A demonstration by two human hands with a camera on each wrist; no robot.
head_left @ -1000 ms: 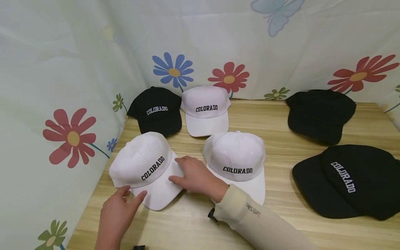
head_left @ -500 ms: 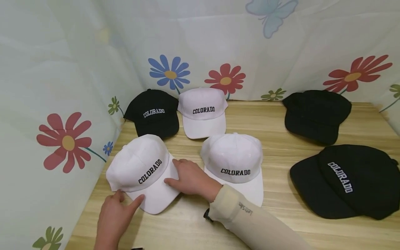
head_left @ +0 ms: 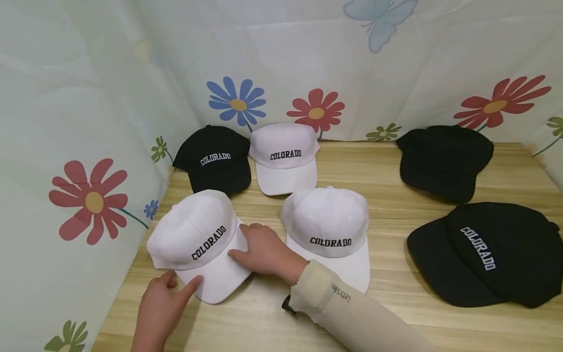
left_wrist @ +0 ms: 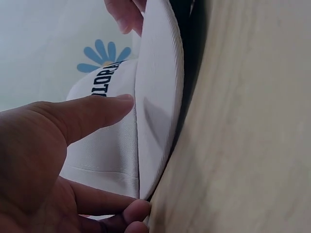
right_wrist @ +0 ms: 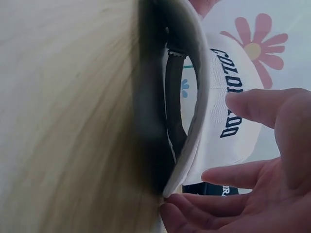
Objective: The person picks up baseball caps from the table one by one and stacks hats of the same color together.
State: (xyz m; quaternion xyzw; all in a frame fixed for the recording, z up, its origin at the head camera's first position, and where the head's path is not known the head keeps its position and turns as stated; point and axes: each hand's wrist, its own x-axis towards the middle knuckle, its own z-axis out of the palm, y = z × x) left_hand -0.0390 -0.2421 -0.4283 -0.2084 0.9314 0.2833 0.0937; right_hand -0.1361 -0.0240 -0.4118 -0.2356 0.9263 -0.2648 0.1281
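A white baseball cap (head_left: pixel 193 230) with COLORADO in black letters sits at the front left of the table, its brim pointing toward the lower right. My left hand (head_left: pixel 162 298) holds the near end of the brim, fingers curled at its edge and thumb above it, as the left wrist view shows. On the brim's other side, my right hand (head_left: pixel 266 252) grips with the thumb over the top and fingertips at the lower edge. The right wrist view looks under the arched brim (right_wrist: pixel 194 121) to the dark back strap (right_wrist: pixel 174 97).
Just right of my right hand stands another white cap (head_left: pixel 327 215). Behind are a black cap (head_left: pixel 215 159) and a white cap (head_left: pixel 285 151) side by side. Two more black caps, one at the back (head_left: pixel 446 159) and one nearer (head_left: pixel 492 254), lie on the right. Flower-printed cloth (head_left: pixel 246 39) borders the wooden table (head_left: pixel 246 322).
The head view has shifted slightly, moving everything a little to the left in it. Both hands stay at the brim, and the white cap lies almost as before.
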